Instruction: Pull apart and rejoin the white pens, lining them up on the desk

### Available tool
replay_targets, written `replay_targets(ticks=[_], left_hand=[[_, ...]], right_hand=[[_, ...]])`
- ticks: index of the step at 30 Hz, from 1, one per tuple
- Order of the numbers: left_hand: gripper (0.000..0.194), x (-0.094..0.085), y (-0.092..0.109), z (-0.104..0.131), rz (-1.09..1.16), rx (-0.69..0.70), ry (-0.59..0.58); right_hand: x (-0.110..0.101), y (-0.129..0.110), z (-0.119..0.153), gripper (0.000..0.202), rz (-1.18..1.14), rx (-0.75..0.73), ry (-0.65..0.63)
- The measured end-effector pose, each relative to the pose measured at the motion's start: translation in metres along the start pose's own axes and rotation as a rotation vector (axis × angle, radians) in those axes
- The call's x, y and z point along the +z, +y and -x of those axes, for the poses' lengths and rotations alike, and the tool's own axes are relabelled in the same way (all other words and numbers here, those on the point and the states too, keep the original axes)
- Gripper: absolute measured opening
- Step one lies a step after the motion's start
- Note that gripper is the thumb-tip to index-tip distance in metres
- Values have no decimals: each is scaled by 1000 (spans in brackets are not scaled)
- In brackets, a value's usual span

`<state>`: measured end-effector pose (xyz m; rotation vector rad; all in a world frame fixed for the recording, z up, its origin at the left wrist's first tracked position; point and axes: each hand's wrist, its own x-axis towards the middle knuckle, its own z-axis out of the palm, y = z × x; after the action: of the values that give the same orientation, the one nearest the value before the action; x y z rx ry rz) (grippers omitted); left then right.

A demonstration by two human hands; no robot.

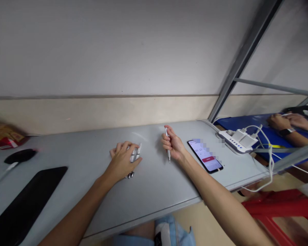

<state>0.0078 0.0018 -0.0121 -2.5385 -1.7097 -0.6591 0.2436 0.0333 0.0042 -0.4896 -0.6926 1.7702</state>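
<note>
On the grey desk, my left hand (124, 159) lies palm down over several white and silver pens (136, 154). Its fingers curl over them, and the pens' tips show below the palm. To the right, my right hand (172, 143) is wrapped round another white pen (168, 153), which it holds nearly upright with the metal tip pointing down. The thumb rests at the pen's top end. Whether the tip touches the desk is hard to tell. A phone (205, 156) with a lit timer screen lies right of my right forearm.
A power strip (234, 141) with white plugs and cables sits at the desk's right end, by a metal frame (233, 80). At left are a black pad (30, 201), a black round object (20, 156) and a red-yellow packet (6, 135). Another person's hands (287, 121) are at far right.
</note>
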Motion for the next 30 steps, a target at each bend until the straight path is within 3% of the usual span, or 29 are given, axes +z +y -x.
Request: replay_targets(ticks=[23,27,30], left_hand=[[22,4,0,1,70,106,-33],[21,5,-1,2,76,122,-17],[19,5,-1,2,74,137,-26]], right_hand=[[0,1,-3,16,49,51,65],[0,1,-2,26,214,87,58],[-3,2,-3,28,466,80,113]])
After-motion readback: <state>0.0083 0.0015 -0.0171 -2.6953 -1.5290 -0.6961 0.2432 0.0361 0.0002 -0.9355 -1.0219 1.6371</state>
